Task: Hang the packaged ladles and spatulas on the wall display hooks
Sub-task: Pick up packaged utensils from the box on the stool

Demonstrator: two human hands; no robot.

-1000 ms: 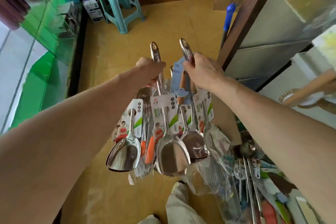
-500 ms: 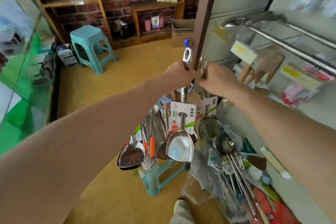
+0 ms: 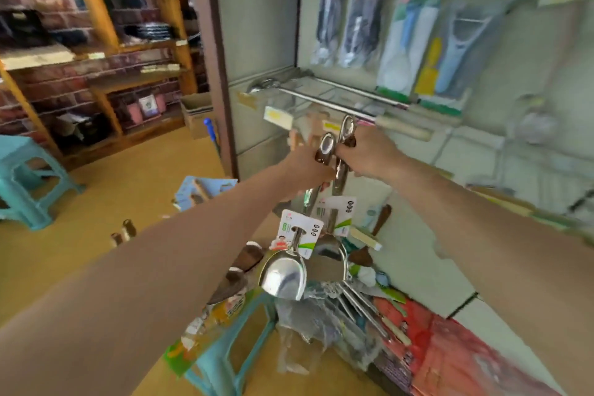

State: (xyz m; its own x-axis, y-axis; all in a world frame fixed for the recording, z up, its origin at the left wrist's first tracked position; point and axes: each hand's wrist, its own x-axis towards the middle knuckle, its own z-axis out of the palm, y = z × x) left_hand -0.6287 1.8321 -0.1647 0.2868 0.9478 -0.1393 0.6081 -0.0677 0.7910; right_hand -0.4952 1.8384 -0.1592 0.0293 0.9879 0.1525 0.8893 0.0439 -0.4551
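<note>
Both my hands are raised in front of the wall display. My left hand (image 3: 307,164) grips the handle of a steel spatula (image 3: 284,273) with a white and green card label; its shiny blade hangs down. My right hand (image 3: 369,154) grips the handle of a second steel utensil (image 3: 344,135), whose labelled bowl hangs behind the first. The two handle tips stand side by side just below a long metal display hook (image 3: 328,101) that sticks out from the grey wall panel. The view is blurred.
Packaged spoons and peelers (image 3: 408,42) hang on the wall above. More utensils lie in plastic on a teal stool (image 3: 231,360) and on the pile (image 3: 363,302) below my hands. A second teal stool (image 3: 22,177) stands left, by wooden shelves (image 3: 106,48).
My head has tilted up from the floor to the wall. Both hands have lifted the two utensils up toward the hook, leaving the rest of the bunch below.
</note>
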